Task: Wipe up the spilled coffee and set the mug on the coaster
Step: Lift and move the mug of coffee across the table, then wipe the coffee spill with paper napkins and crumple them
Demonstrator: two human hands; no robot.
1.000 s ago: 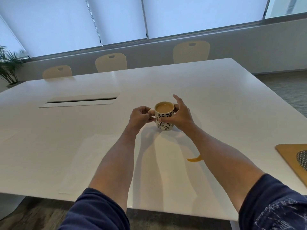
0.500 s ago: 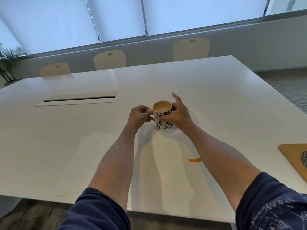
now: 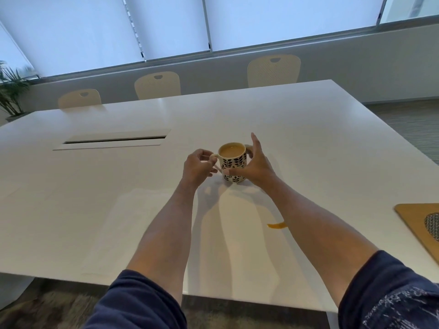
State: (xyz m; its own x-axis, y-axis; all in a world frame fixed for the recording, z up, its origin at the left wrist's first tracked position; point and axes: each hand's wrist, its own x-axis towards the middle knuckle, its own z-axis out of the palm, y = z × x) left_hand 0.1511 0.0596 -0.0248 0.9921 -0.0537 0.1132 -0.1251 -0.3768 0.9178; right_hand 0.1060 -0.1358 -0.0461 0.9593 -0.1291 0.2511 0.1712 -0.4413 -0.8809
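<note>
Spill low and right of centre remains unwiped, near the table front edge. Coaster at the right edge lies bare. At mid-frame the mug, nearly full, stands on the table, left hand pinching its handle, right hand cupping its side. Both steps remain; open tabletop surrounds it.

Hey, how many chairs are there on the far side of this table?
3, all tucked in along the table's far edge: a left chair, a middle chair and a right chair. Only their backrests show; others may sit outside the view.
</note>
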